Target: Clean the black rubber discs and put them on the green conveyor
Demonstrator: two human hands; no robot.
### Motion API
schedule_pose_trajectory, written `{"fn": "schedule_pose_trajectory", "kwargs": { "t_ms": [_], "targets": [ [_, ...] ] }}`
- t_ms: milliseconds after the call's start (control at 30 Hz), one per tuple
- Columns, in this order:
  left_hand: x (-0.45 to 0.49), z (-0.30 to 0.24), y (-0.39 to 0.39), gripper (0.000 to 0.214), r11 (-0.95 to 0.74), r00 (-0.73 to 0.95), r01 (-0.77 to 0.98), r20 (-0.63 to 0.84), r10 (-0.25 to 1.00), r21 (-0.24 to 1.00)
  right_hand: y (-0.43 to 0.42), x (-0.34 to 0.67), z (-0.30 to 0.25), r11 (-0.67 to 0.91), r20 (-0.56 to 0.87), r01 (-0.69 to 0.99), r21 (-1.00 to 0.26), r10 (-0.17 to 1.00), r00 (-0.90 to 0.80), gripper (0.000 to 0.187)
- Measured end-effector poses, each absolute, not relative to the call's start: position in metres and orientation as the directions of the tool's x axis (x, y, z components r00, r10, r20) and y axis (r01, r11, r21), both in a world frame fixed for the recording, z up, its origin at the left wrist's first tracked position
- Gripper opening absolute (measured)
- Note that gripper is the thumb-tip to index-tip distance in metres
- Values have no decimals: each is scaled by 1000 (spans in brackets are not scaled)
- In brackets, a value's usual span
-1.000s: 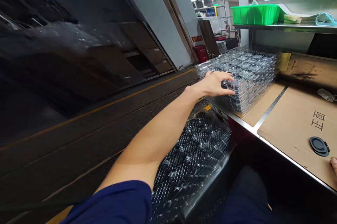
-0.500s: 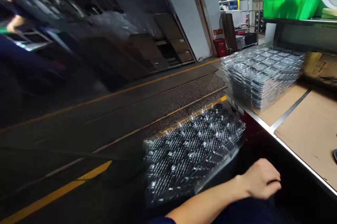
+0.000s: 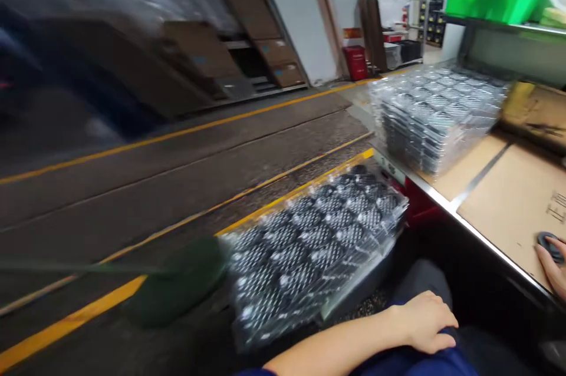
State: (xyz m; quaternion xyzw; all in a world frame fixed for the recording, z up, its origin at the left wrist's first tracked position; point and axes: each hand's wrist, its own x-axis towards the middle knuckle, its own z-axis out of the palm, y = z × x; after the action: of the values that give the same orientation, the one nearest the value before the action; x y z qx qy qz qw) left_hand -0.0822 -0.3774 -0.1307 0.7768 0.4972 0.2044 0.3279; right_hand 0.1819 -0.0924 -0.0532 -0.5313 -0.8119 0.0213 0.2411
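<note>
My left hand [image 3: 424, 320] lies low in the view, resting on my dark blue clothing and holding nothing. At the right edge, the fingers of my right hand [image 3: 552, 264] touch a black round rubber part [image 3: 549, 246] lying on a cardboard sheet [image 3: 508, 199]. Part of that hand is outside the view. A tall stack of clear plastic blister trays [image 3: 435, 116] stands on the table, beyond both hands. A second stack of these trays [image 3: 309, 252], holding dark shapes, lies tilted below the table edge, just beyond my left hand.
The table's steel edge [image 3: 446, 205] runs diagonally, with a red box [image 3: 404, 199] under it. A green crate [image 3: 493, 2] sits on a steel shelf above. A blurred dark green object [image 3: 177, 282] lies on the yellow-striped floor [image 3: 132, 199].
My left hand has left the table stack and dropped to my lap. My right fingers have come onto the black round part. The view has swung left.
</note>
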Motion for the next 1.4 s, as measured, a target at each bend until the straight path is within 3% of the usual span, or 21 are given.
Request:
{"fn": "schedule_pose_trajectory", "kwargs": {
  "t_ms": [200, 367, 500, 600, 767, 900, 1000, 1133, 1200, 1300, 1400],
  "targets": [
    [-81, -134, -393, 34, -165, 380, 581, -86, 921, 797, -113, 189, -35, 408, 404, 812, -416, 884, -236, 46],
    [-76, -132, -369, 34, -237, 511, 526, -80, 856, 817, -122, 186, -35, 443, 425, 735, -513, 876, -231, 29],
    [-65, -102, -334, 26, -350, 544, 447, 60, 837, 823, -131, 195, -32, 374, 458, 652, -660, 888, -46, 32],
    [-57, -67, -303, 19, -422, 478, 347, 229, 848, 838, -134, 204, -30, 264, 387, 593, -761, 918, 89, 40],
    [-43, -28, -245, 20, -442, 318, 325, 344, 884, 836, -140, 193, -35, 299, 346, 640, -708, 937, -55, 38],
    [-26, -24, -194, 43, -413, 290, 452, 308, 906, 791, -144, 182, -40, 326, 346, 706, -629, 930, -121, 51],
    [-9, -23, -158, 63, -401, 331, 531, 252, 909, 747, -147, 190, -41, 323, 356, 640, -697, 931, -81, 59],
    [13, -15, -123, 85, -404, 410, 610, 165, 897, 681, -152, 212, -40, 280, 355, 510, -814, 933, 54, 47],
    [20, -11, -115, 81, -442, 474, 633, 132, 870, 635, -153, 221, -39, 228, 323, 490, -841, 939, 118, 42],
    [23, -11, -109, 59, -500, 557, 615, 113, 823, 610, -152, 231, -34, 155, 276, 499, -853, 944, 178, 33],
    [16, -14, -96, 54, -467, 546, 524, 140, 826, 713, -139, 233, -23, 154, 275, 532, -833, 949, 156, 26]
  ]
}}
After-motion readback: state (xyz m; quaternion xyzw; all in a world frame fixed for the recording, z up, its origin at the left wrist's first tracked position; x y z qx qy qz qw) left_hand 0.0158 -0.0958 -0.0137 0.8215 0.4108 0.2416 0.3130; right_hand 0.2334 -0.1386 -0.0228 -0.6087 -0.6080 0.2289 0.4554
